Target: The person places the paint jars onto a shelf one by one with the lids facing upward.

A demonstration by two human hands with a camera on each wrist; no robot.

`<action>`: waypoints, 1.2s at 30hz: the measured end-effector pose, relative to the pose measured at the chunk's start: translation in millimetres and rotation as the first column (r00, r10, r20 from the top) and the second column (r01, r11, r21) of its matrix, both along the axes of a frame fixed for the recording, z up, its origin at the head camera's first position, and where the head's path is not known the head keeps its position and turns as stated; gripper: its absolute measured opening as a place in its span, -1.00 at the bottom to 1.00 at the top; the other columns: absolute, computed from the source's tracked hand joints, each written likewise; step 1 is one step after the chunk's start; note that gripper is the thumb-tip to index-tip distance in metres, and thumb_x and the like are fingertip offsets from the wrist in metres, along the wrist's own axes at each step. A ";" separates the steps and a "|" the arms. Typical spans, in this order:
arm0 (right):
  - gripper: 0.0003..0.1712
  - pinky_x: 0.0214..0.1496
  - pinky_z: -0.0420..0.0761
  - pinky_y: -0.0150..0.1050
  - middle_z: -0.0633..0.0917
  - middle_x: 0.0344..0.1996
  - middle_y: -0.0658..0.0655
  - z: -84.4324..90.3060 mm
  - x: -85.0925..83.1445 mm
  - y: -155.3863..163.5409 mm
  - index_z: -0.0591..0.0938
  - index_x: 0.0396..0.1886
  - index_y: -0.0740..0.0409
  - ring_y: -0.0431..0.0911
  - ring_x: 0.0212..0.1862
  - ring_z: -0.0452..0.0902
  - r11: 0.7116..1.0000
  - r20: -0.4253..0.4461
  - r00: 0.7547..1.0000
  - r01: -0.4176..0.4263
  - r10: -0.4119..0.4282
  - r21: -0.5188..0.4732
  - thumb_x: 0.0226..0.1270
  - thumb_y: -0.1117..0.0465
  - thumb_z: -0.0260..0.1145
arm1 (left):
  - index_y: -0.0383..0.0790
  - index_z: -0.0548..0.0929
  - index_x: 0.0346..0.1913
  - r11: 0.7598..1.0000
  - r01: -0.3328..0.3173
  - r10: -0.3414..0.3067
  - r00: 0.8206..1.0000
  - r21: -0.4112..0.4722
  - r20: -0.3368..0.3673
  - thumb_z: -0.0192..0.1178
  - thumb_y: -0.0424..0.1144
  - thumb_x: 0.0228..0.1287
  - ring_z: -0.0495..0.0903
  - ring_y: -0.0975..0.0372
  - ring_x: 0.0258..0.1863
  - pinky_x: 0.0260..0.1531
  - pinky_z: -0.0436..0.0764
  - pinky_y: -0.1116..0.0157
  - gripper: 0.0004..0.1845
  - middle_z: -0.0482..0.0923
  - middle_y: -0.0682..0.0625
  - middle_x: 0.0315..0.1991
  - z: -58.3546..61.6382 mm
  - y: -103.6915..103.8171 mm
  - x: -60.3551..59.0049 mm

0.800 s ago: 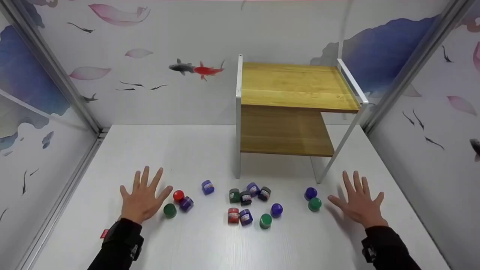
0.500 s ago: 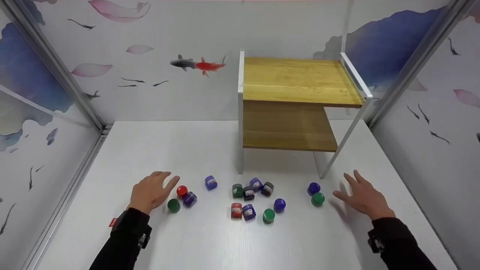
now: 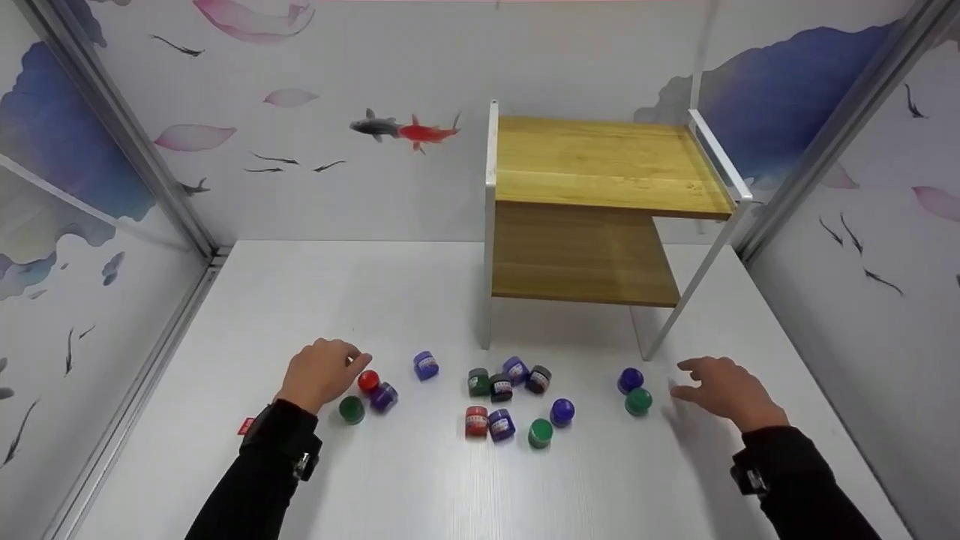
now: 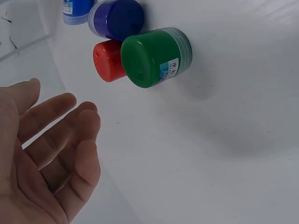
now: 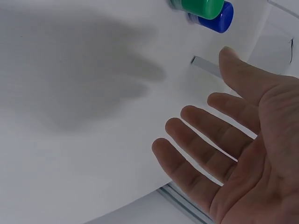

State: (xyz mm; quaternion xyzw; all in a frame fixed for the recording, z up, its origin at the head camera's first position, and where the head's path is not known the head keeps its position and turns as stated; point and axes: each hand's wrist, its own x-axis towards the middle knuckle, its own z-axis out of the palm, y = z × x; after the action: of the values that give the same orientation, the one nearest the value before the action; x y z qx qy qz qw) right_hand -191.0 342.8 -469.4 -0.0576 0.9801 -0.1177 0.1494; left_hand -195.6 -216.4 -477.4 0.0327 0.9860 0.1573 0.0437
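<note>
Honestly, nothing's held: left hand (image 3: 321, 373) loosely curled, red jar (image 3: 368, 381) at its 3 o'clock; right hand (image 3: 724, 392) relaxed. Jars probably light, slick, best pinched round the lid.

Scattered jars (image 3: 501, 388) crowd the table (image 3: 360, 292) before the shelf (image 3: 592, 217).

Red jar (image 3: 368, 381), green jar (image 3: 351, 409), purple jar (image 3: 384, 397): touching cluster, table's left.

White tabletop (image 3: 420, 480), pale wall panels (image 3: 337, 67) printed with fish, pink petals and blue washes, grey metal corner posts (image 3: 127, 142), two-tier wooden shelf (image 3: 600, 157) on a white frame, even light
</note>
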 end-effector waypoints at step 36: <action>-0.40 -0.04 0.59 0.16 0.70 -0.10 0.44 26.4 -21.4 -21.4 0.55 0.11 0.49 0.27 -0.06 0.65 0.997 -0.013 1.000 0.007 -0.008 -0.072 0.33 0.03 0.28 | -0.04 0.70 0.06 0.991 0.108 -0.119 0.979 -0.073 -0.163 0.19 -0.50 0.22 0.69 -0.04 -0.11 -0.14 0.65 0.02 -0.59 0.73 -0.12 -0.08 -29.2 74.0 -17.7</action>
State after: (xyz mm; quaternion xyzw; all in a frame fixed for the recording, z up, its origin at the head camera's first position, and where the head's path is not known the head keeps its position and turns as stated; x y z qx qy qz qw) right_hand -212.4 321.4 -443.1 -0.0600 0.9764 -0.1528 0.1403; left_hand -213.3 -142.3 -506.6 0.1006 0.9873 0.1196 -0.0292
